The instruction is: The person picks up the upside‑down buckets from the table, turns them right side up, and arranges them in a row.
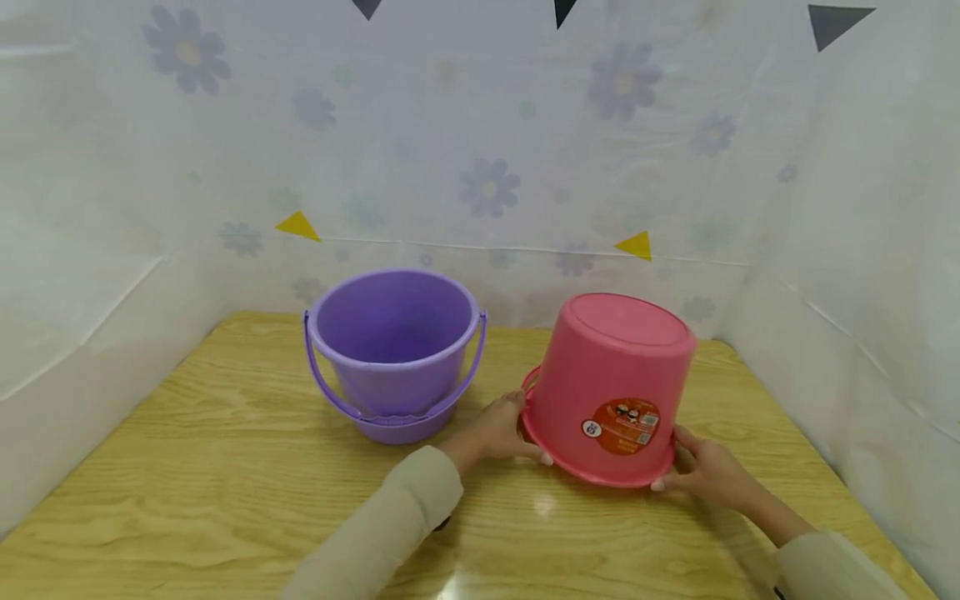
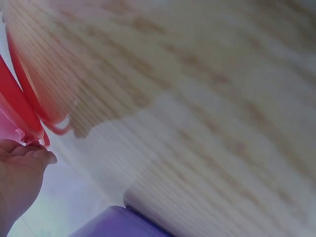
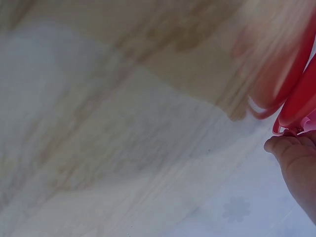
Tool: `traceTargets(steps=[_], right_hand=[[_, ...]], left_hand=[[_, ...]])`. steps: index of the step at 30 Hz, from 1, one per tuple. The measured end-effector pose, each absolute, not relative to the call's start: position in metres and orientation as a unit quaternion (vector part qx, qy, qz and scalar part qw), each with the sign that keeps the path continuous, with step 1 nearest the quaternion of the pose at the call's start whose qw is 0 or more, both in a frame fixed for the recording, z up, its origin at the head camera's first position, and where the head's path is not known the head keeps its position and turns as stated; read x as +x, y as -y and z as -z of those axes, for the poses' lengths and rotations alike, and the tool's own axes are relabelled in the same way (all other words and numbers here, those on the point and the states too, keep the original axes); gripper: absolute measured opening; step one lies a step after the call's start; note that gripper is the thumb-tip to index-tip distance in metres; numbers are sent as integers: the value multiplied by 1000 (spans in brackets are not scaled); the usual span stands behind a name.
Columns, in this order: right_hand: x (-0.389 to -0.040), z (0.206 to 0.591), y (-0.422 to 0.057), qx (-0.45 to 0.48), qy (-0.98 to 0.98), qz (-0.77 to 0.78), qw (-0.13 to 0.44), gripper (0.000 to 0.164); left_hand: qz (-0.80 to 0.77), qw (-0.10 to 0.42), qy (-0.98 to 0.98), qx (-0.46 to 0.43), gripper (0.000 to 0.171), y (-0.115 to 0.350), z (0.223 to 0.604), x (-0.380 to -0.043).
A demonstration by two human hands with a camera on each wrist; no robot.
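Observation:
A pink bucket (image 1: 570,375) is upside down and slightly tilted on the right side of the table, its base facing up and a round red label (image 1: 627,426) facing me. My left hand (image 1: 498,429) grips its rim on the left, beside the pink handle (image 1: 530,379). On the opposite side my right hand (image 1: 708,472) holds the rim between thumb and fingers. Both wrist views show the red-looking rim (image 2: 19,101) close to the tabletop; whether it touches is unclear. Upright to the left stands a purple bucket (image 1: 397,387), its handle (image 1: 330,396) hanging down in front.
The wood-grain table (image 1: 225,467) extends beneath both buckets. A pale flowered plastic sheet (image 1: 420,167) hangs behind it, with similar sheeting along both sides. Yellow triangles (image 1: 299,226) mark the back sheet, and dark triangles (image 1: 836,25) show along the top.

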State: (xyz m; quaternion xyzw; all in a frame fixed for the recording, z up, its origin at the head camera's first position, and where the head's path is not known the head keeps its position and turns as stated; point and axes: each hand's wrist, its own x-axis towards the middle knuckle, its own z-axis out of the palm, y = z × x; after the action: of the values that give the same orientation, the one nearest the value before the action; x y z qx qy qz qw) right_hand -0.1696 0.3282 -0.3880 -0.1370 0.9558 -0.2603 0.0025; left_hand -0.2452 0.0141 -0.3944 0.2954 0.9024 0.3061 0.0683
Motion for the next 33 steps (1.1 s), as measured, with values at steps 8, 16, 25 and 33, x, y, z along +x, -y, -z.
traceTargets(steps=[8, 16, 25, 33], right_hand=[[-166, 381, -329, -118, -956, 269, 18, 94], [-164, 379, -331, -135, -948, 288, -8, 84], [-161, 377, -330, -113, -949, 290, -45, 76], [-161, 373, -323, -87, -947, 300, -76, 65]], left_hand=[[-351, 70, -891, 280, 101, -10, 390, -242], [-397, 70, -870, 283, 97, -10, 388, -241], [-476, 49, -838, 261, 90, -13, 388, -241], [-522, 47, -828, 198, 91, -16, 383, -239]])
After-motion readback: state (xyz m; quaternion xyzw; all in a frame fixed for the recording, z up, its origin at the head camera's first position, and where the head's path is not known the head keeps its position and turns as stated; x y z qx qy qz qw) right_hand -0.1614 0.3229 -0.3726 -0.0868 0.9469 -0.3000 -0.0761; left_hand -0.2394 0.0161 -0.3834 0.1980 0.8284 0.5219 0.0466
